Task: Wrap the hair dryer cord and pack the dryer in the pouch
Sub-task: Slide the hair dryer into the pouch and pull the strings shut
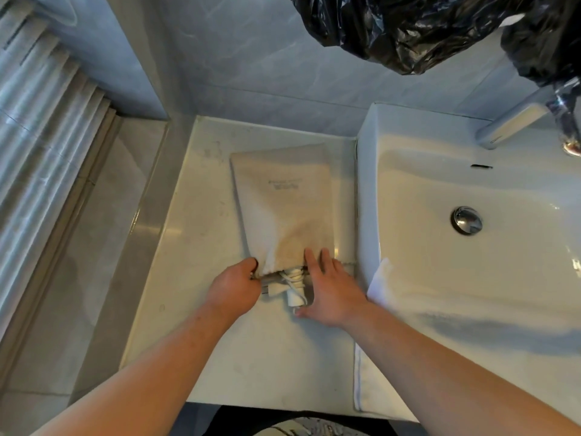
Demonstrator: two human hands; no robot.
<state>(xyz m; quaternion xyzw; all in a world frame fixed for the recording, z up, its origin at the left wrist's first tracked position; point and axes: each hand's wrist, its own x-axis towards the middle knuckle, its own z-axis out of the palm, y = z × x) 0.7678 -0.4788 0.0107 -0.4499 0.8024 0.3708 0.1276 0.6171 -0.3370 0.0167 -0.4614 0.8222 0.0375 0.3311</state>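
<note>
- Pouch (283,196) mouth: sits gripped at its near left corner by the left hand (234,287), fingers curled round the cloth edge.
- Right hand (330,287): rests on the near right corner of the pouch, fingers (311,259) straight and slightly spread, pressing down flat, holding nothing; thumb lies beside a loose white end of the drawstring.
- Drawstring (294,284): white, bunched and looped at the gathered mouth, between the two hands.
- Grey strip (272,281): shows in the mouth just under the gathered cloth; cannot tell whether it belongs to the hair dryer, otherwise hidden.
- Pouch body: beige cloth, lies lengthwise on the counter (195,247), closed end toward the wall, mouth toward the person; carries small grey print near the middle, too blurred to read; bulges slightly toward the mouth.
- Counter: white and glossy, runs just left of the sink.
- Towel (382,284): white, drapes over the near left corner of the sink and hangs down along the counter's near edge.
- Sink (424,184): white, rectangular, with a chrome drain (467,220) in the basin.
- Faucet (515,121): chrome, stands at the far right rim.
- Black plastic bag (408,33): hangs crumpled at the top right, above the faucet.
- Wall (267,58): pale grey marbled tiles behind counter and sink.
</note>
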